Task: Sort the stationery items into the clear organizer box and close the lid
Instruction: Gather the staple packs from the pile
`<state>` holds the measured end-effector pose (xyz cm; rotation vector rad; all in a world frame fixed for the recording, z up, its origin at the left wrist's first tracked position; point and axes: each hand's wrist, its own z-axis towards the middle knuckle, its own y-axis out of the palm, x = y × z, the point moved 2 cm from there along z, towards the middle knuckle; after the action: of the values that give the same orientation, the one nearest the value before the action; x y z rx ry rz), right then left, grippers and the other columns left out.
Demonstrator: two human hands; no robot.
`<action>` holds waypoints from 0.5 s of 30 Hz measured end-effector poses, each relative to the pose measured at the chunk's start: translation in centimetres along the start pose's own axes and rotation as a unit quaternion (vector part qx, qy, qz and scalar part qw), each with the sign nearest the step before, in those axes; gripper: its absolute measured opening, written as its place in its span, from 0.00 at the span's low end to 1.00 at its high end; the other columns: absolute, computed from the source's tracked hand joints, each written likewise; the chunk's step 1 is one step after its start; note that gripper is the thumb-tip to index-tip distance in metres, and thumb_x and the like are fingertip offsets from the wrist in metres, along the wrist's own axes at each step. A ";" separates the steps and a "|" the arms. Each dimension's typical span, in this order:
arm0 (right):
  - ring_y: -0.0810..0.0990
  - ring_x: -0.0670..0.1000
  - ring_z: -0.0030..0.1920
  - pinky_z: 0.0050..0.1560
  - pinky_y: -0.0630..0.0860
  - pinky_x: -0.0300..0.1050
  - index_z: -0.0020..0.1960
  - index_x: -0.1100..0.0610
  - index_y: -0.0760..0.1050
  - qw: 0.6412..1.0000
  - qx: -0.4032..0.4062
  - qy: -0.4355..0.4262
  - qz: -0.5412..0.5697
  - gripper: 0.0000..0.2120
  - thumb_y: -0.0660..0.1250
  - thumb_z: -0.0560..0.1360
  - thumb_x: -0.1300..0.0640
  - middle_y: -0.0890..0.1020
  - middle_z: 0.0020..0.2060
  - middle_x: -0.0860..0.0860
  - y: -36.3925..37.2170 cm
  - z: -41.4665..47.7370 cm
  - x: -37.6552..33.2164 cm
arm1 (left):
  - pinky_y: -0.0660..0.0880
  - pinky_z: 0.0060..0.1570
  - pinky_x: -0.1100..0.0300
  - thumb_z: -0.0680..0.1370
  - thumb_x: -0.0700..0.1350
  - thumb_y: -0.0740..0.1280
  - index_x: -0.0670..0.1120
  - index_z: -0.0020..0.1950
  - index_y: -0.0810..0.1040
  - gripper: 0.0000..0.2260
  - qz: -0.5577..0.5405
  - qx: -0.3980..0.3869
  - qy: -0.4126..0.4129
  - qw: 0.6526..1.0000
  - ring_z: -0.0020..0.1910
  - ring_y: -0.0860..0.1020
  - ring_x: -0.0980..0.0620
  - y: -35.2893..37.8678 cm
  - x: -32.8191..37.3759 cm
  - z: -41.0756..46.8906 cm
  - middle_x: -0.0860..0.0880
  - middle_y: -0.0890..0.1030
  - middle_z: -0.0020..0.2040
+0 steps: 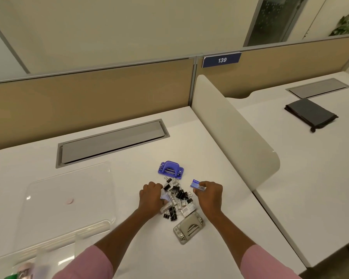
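Note:
A heap of black binder clips [177, 193] and small white staple boxes [186, 208] lies mid-desk. Behind it stands a blue hole punch [170, 170]; in front lies a grey hole punch [188, 228]. My right hand [209, 197] pinches a small blue staple box [197, 185] just above the heap's right side. My left hand [151, 198] rests on the heap's left edge, fingers curled over a small bluish box [164, 197]. The clear lid [69, 196] lies flat to the left. The clear organizer box [38, 258] is at the bottom left, partly cut off.
A grey cable hatch [113, 141] is set in the desk behind the lid. A white divider panel [236, 125] runs along the right side. On the neighbouring desk lies a dark folded cloth [310, 113]. A pink disc [69, 201] shows under the lid.

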<state>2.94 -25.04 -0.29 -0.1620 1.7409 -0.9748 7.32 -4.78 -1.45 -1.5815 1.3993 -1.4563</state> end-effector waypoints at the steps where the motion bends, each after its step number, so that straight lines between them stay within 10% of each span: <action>1: 0.81 0.57 0.45 0.42 0.80 0.50 0.46 0.57 0.84 1.000 -0.002 -0.004 -0.017 0.12 0.79 0.63 0.58 0.85 0.40 0.54 0.3 0.3 0.3 | 0.66 0.54 0.55 0.73 0.49 0.71 0.47 0.62 0.72 0.20 0.009 0.000 0.005 1.000 0.59 0.70 0.46 0.0 0.0 0.0 0.46 0.73 0.59; 15: 0.72 0.56 0.63 0.53 0.76 0.51 0.63 0.60 0.76 0.995 -0.045 -0.025 -0.089 0.24 0.76 0.68 0.58 0.79 0.59 0.55 0.4 1.9 1.0 | 0.69 0.34 0.56 0.71 0.36 0.67 0.47 0.46 0.67 0.11 -0.181 -0.016 -0.027 0.983 0.38 0.77 0.47 -1.1 0.0 -0.4 0.46 0.80 0.41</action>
<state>4.23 -26.34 -1.44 -0.4024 1.7477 -1.0129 7.29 -4.36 -0.39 -1.9577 1.1505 -1.5848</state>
